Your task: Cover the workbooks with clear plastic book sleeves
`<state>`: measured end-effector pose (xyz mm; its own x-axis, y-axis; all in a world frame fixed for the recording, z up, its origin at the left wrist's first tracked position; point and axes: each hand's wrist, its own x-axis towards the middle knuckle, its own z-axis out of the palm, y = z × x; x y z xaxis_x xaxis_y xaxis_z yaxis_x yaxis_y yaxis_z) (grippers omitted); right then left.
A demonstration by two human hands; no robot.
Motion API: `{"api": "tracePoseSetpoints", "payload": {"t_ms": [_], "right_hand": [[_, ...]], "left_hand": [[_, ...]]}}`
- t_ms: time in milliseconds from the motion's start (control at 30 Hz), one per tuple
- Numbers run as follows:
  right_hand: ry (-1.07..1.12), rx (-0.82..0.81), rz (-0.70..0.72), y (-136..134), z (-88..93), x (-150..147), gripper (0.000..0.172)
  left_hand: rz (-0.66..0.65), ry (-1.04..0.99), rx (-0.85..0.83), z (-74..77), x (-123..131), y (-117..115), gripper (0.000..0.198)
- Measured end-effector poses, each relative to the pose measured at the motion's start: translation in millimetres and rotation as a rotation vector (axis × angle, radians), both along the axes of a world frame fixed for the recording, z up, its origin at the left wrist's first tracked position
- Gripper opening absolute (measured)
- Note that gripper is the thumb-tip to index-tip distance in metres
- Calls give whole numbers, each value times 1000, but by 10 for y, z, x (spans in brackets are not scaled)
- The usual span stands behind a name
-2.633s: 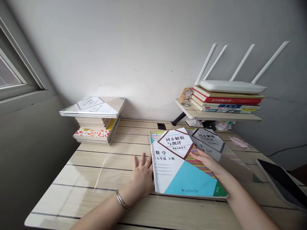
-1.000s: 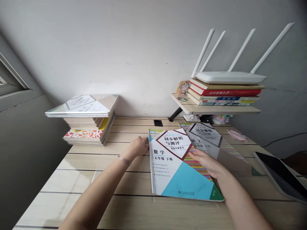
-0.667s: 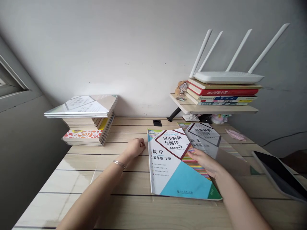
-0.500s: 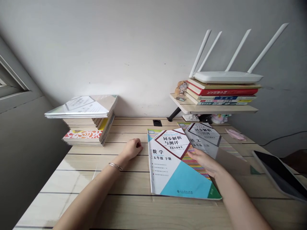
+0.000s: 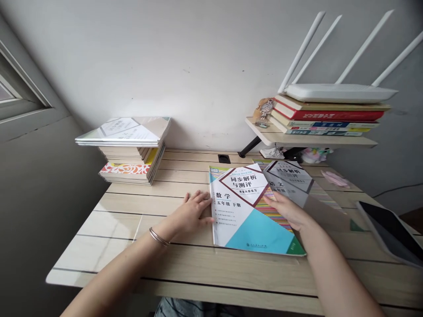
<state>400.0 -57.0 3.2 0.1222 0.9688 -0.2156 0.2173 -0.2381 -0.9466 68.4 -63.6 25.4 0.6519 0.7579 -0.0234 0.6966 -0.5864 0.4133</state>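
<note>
A workbook [image 5: 246, 215] with a white, blue and striped cover lies in front of me, slightly tilted. My right hand [image 5: 287, 209] grips its right edge, thumb on the cover and the other fingers hidden underneath. My left hand [image 5: 194, 211] is open, its fingers spread on the desk, with the fingertips at or touching the book's left edge. Partly covered by this book and my right hand, a second workbook [image 5: 294, 178] in grey tones lies behind to the right.
A pile of books [image 5: 125, 169] stands at the desk's back left, topped by overhanging workbooks [image 5: 122, 132]. On a raised shelf [image 5: 317, 140] sit books [image 5: 330, 115] under a white router [image 5: 340, 93]. A tablet [image 5: 390, 233] lies at the right, near a pink item [image 5: 335, 179].
My left hand has opened from a loose fist and moved to the workbook's left edge. My right hand keeps its grip. The view has shifted, showing the desk's front edge.
</note>
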Motion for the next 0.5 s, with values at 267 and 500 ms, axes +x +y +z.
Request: {"api": "tracePoseSetpoints", "payload": {"t_ms": [267, 500], "right_hand": [[52, 91, 61, -11, 101, -11, 46], [84, -29, 67, -82, 143, -110, 40]], "left_hand": [[-6, 68, 133, -147, -4, -94, 76], [12, 102, 131, -109, 19, -106, 81]]}}
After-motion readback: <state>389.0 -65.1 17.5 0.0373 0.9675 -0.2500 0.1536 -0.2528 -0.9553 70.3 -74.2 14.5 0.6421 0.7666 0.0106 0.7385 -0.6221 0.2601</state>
